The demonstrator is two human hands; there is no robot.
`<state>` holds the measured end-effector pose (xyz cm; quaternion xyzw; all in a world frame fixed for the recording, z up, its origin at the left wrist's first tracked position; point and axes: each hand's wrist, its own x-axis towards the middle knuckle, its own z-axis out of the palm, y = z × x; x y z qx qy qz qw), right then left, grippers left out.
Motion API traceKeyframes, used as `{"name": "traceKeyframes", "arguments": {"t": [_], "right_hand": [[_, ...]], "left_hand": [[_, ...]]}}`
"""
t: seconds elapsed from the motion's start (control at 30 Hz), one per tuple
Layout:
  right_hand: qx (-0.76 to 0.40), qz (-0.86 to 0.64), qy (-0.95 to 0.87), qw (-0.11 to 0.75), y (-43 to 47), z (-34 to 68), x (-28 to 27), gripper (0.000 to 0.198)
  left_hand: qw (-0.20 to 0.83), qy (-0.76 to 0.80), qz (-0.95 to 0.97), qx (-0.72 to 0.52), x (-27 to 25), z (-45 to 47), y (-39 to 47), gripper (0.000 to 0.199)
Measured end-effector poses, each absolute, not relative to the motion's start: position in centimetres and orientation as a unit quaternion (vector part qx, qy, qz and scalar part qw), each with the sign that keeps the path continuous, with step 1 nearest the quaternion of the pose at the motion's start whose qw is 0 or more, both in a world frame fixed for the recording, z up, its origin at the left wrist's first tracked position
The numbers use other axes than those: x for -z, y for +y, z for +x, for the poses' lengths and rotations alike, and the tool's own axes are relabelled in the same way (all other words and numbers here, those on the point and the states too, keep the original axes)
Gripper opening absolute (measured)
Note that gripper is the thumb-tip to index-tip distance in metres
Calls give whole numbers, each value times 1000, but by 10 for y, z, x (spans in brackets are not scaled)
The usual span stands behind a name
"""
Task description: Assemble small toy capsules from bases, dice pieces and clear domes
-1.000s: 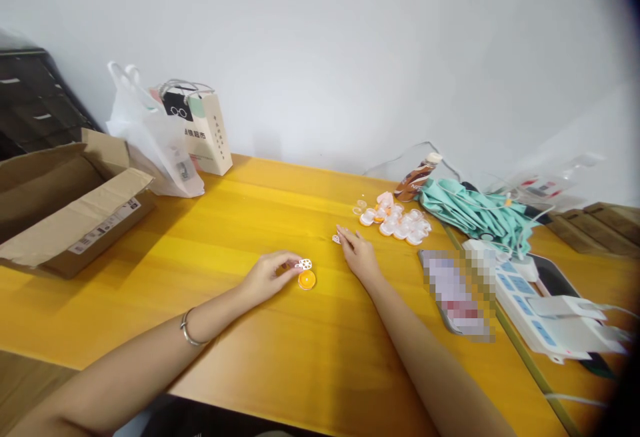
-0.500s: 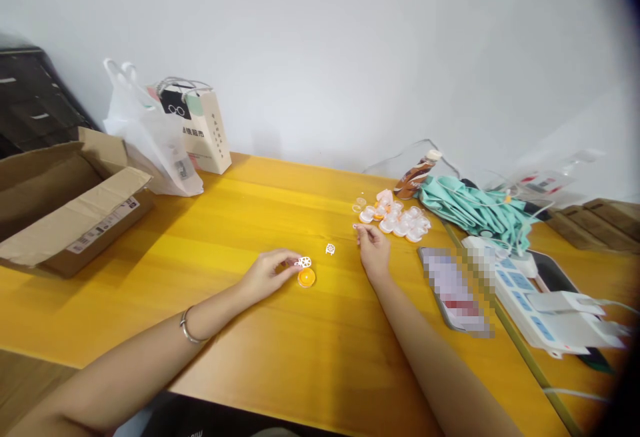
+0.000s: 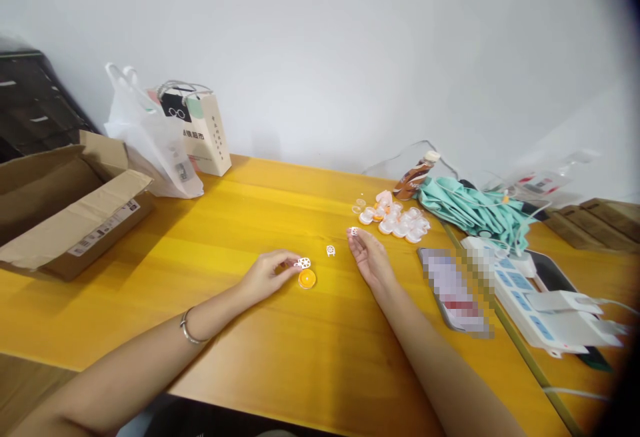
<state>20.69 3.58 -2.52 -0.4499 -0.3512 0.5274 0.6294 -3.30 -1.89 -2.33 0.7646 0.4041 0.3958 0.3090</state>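
Note:
My left hand (image 3: 273, 273) is closed, pinching a small white openwork piece (image 3: 305, 263) with a wheel-like pattern between thumb and fingertips. Just below that piece lies a round orange disc-shaped case (image 3: 307, 279) on the table. In the fingertips of my right hand (image 3: 371, 255) a second small white openwork piece (image 3: 354, 231) is held up, its palm side partly turned to view. Between the two hands, a similar white wheel-patterned piece (image 3: 331, 250) rests on the wood.
Beyond my right hand sit several round clear-and-orange cases (image 3: 400, 221). Further right are a brown bottle (image 3: 414, 177), green folded fabric (image 3: 475, 210), a phone (image 3: 453, 290) and a power strip (image 3: 530, 303). Leftward stand a cardboard box (image 3: 100, 217), a plastic bag (image 3: 155, 143) and a paper bag (image 3: 213, 133).
My right hand has turned and shifted slightly left, bringing its white piece more fully into view. The left hand stays in about the same place with its piece.

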Motion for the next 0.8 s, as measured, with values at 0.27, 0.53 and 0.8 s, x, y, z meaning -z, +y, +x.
{"name": "traceKeyframes", "arguments": {"t": [0.27, 0.53, 0.8], "right_hand": [[-635, -414, -391, 522, -2, 180, 9, 29], [-526, -391, -572, 493, -21, 153, 21, 16], [-604, -377, -533, 458, -23, 152, 21, 19]], "left_hand": [[292, 400, 773, -397, 22, -34, -20, 21], [268, 366, 800, -392, 16, -34, -26, 23], [292, 355, 786, -412, 20, -34, -24, 22]]}}
